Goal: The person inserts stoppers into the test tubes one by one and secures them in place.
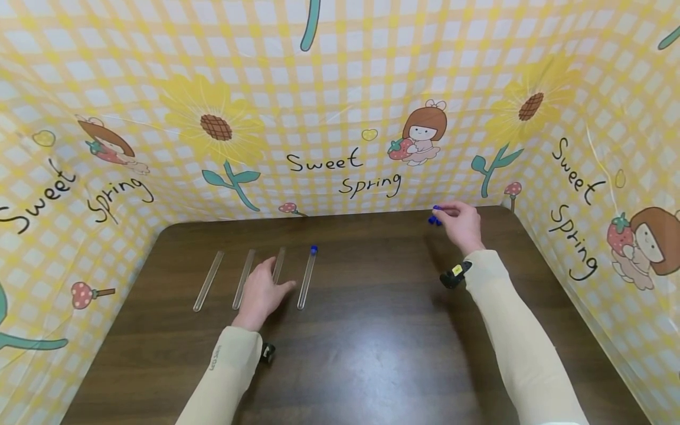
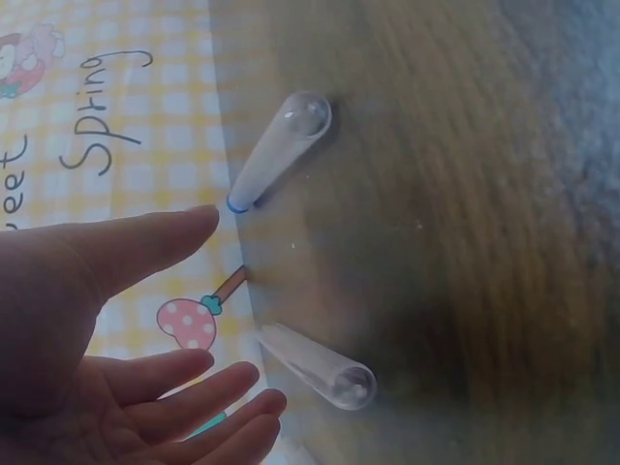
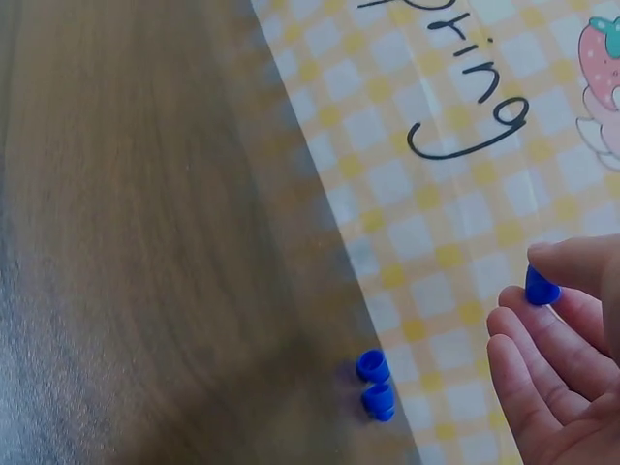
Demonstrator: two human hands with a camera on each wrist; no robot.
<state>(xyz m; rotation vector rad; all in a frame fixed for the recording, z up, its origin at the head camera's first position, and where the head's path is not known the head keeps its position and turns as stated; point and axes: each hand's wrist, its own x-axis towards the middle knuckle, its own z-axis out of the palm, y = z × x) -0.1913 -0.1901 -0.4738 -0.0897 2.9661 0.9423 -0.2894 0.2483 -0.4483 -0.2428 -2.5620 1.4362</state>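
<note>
My right hand (image 1: 461, 226) pinches a small blue cap (image 3: 542, 288) between thumb and fingertips, raised above the far right of the table. Just below it, at the table's back edge, lie loose blue caps (image 3: 372, 366). Over on the left, my left hand (image 1: 262, 294) hovers with fingers spread and nothing in its grasp. It partly covers two clear test tubes, one (image 1: 244, 277) on its left and one (image 1: 280, 262) behind its fingers. To its right lies a test tube (image 1: 307, 283) with a blue cap (image 1: 314, 249) on its far end.
Another uncapped test tube (image 1: 208, 282) lies at the far left of the row, all rounded ends toward me. Yellow checked cloth (image 1: 329, 118) walls in the back and sides of the brown wooden table (image 1: 366, 336). Dark wrist cameras (image 1: 455, 275) sit at both cuffs.
</note>
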